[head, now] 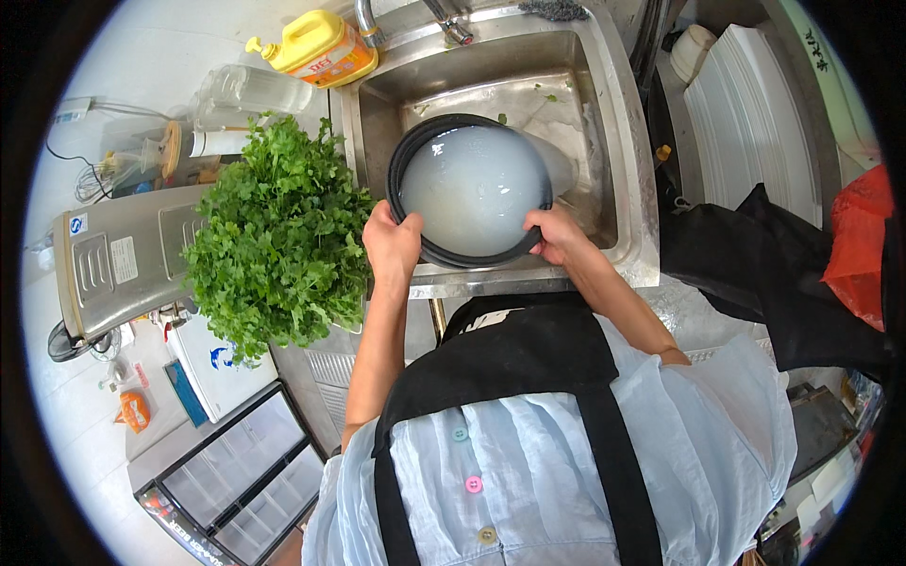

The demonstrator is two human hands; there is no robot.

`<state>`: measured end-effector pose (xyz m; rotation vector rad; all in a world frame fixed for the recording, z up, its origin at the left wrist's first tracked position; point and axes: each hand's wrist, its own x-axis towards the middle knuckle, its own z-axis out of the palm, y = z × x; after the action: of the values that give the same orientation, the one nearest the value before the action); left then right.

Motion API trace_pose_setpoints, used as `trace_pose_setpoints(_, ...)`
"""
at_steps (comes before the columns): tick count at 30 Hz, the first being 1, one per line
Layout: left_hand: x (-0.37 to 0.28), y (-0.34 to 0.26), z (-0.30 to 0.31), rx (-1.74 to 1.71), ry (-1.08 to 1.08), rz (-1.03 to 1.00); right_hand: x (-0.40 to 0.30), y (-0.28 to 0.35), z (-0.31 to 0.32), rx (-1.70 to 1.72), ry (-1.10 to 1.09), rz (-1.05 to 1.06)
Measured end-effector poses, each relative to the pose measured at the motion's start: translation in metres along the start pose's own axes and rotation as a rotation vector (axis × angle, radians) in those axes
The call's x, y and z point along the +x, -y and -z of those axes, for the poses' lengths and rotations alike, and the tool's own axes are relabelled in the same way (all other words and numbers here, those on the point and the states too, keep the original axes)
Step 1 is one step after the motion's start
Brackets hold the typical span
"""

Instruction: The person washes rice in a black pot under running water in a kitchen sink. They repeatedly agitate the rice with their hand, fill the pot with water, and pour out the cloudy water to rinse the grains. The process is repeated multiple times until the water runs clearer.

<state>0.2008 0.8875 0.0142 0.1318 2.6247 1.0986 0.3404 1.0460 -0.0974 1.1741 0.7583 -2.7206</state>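
A round black-rimmed pot or basin [394,170] full of cloudy, whitish liquid is held over the near left part of a stainless steel sink [630,156]. My left hand [393,239] grips its near left rim, thumb on top. At the near right rim, my right hand [555,233] is closed on the edge. The liquid surface reaches close to the far right rim, where a blurred, translucent patch shows over the sink floor; whether it is liquid pouring out cannot be told. Small green leaf bits [551,97] lie on the sink floor.
A large heap of leafy green herbs [283,233] stands just left of the sink. Beyond it are a clear plastic jug [258,88] and a yellow detergent bottle [322,49]. A faucet [453,30] rises at the sink's far edge. Black cloth [743,247] lies to the right.
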Motion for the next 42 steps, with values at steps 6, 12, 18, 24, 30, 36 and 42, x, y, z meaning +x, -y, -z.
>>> trace_pose_setpoints(6, 0.001, -0.004, 0.002, 0.066, -0.021, -0.028, -0.002, 0.002, -0.004, 0.031, 0.031, -0.022)
trace_pose_setpoints(12, 0.004, 0.000, 0.005, 0.078, -0.027, -0.043, -0.003, 0.002, -0.008, 0.053, 0.057, -0.041)
trace_pose_setpoints(18, -0.004, -0.019, 0.009, 0.125, -0.045, -0.076, 0.002, -0.005, -0.004, 0.046, 0.069, -0.059)
trace_pose_setpoints(24, -0.008, -0.028, 0.014, 0.173, -0.055, -0.099, 0.007, -0.011, -0.004, 0.066, 0.064, -0.064)
trace_pose_setpoints(30, -0.011, -0.034, 0.015, 0.169, -0.059, -0.100, 0.004, -0.009, -0.009, 0.065, 0.073, -0.069)
trace_pose_setpoints(36, -0.012, -0.040, 0.019, 0.207, -0.055, -0.094, 0.006, -0.011, -0.010, 0.062, 0.065, -0.088)
trace_pose_setpoints(42, -0.010, -0.035, 0.019, 0.138, -0.066, -0.132, 0.004, -0.010, -0.013, 0.072, 0.109, -0.064)
